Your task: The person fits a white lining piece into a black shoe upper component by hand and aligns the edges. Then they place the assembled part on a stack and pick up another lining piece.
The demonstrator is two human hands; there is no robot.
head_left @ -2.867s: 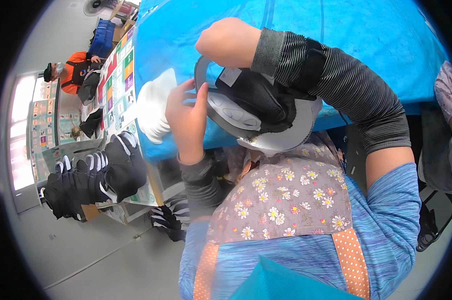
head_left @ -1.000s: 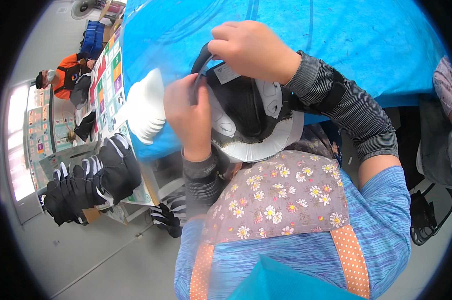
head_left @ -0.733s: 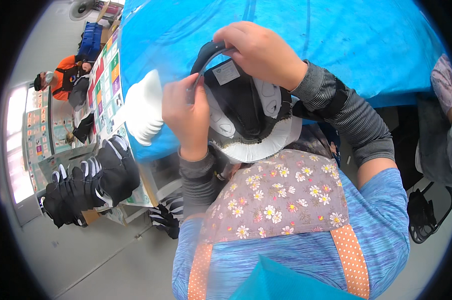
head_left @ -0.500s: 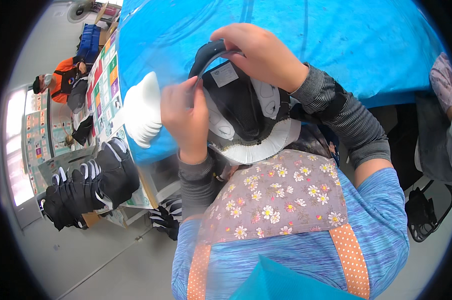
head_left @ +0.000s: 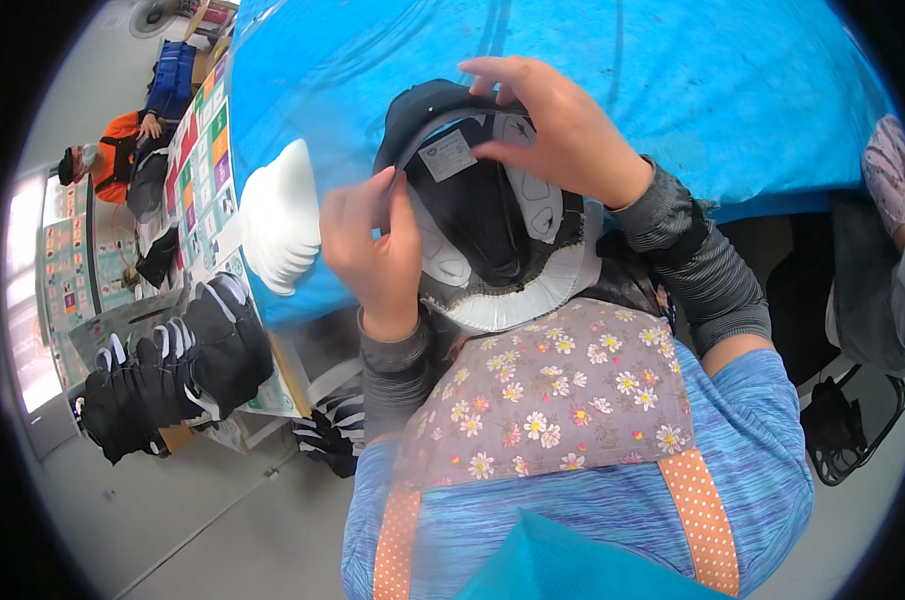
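Note:
A black shoe upper [head_left: 472, 222], with pale lining panels, a light label [head_left: 447, 156] and a whitish gathered edge, rests against my apron at the table's near edge. My left hand [head_left: 372, 250] is closed, pinching the dark padded collar [head_left: 412, 112] of the upper on its left side. On the other side, my right hand [head_left: 562, 130] has its thumb and fingers spread around the collar's right part. The thumb lies inside near the label, while the fingers sit above the rim.
A fanned stack of white curved pieces [head_left: 280, 220] lies left of the upper on the blue table cover [head_left: 692, 90]. More black shoe uppers [head_left: 187, 360] stand lower left. A person in orange [head_left: 122, 150] is at the far left; another person's sleeve [head_left: 886, 165] shows at right.
My right hand has let go of the collar's top and moved slightly right and down, with its fingers spreading. My left hand keeps its pinch.

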